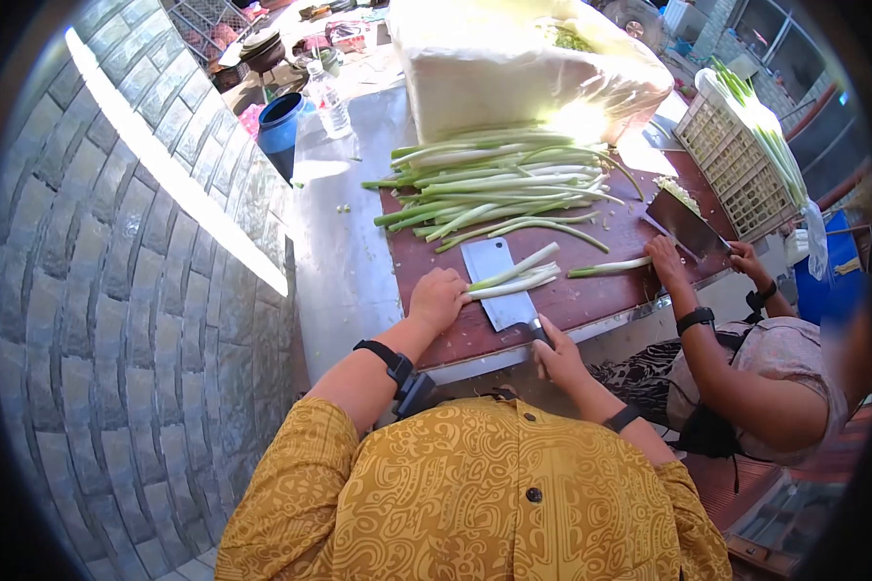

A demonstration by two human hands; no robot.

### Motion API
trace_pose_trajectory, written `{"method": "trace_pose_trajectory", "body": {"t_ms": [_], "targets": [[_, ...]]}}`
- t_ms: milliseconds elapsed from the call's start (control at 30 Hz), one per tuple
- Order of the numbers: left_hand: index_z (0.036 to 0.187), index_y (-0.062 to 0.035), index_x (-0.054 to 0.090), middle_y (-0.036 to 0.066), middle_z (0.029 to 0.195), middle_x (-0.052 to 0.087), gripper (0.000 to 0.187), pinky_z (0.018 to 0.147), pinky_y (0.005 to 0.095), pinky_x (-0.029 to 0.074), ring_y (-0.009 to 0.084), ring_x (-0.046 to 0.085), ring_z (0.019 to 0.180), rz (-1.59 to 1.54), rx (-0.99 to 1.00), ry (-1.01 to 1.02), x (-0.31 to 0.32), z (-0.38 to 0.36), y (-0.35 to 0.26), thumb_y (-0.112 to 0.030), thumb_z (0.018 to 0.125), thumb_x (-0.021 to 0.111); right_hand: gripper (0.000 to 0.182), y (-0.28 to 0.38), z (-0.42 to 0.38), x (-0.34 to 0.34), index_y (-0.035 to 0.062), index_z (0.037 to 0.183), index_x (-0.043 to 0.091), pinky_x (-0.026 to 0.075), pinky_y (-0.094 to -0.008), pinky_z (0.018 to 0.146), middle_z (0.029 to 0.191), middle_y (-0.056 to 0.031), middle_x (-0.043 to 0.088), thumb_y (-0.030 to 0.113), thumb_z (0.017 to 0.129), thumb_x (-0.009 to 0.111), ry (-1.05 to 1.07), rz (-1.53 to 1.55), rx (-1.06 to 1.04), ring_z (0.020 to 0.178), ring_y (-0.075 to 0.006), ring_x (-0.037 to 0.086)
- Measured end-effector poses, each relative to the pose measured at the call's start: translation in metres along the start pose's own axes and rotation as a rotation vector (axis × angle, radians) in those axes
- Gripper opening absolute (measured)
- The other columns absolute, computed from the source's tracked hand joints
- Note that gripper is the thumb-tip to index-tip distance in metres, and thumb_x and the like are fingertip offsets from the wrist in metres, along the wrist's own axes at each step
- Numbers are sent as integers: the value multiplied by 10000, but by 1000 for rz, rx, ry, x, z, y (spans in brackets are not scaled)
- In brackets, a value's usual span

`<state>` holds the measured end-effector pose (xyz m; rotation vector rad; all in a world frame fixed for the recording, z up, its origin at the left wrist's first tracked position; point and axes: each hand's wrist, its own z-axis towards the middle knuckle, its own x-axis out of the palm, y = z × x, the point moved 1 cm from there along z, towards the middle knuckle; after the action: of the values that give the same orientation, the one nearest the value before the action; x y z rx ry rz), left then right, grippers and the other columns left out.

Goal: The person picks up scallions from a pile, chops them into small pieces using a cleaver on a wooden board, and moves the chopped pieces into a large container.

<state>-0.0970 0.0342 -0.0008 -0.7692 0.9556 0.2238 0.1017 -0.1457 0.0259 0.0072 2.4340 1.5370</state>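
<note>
My left hand (439,298) is closed around the ends of a few scallions (533,279), whose white stalks point right. My right hand (557,353) grips the dark handle of a cleaver (495,269). The broad blade lies nearly flat at the board, and the scallions cross over it. Beyond both hands, a large pile of scallions (504,184) is spread over the reddish-brown cutting board (436,334). What my left fingers cover is hidden.
At right, a co-worker's hands (666,259) hold a scallion and a second cleaver (686,223), beside chopped pieces (678,194). A plastic-covered stack (533,87) stands behind the pile. A crate of scallions (736,160) sits back right; a bottle (330,102) and brick wall (146,339) are left.
</note>
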Motion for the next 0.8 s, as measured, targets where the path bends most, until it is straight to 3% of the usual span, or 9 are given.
{"method": "trace_pose_trajectory", "body": {"t_ms": [467,800], "targets": [[946,-169,693,-32,952,602,314,770,383,422,219,536,903,91,-29,-98,-26,-27,12,-255,654,767,580,-20,-10,-9,142,1448,330,415,-250,417,662,-23,532,100,906,530,11,19,11,440,-94,489],[810,-100,700,22,859,618,133,721,363,463,249,545,780,-3,-74,-145,-6,-21,6,-181,706,723,585,-23,-17,-5,123,1451,325,421,-239,445,667,-22,534,80,903,525,-17,-7,-24,461,-82,487]]}}
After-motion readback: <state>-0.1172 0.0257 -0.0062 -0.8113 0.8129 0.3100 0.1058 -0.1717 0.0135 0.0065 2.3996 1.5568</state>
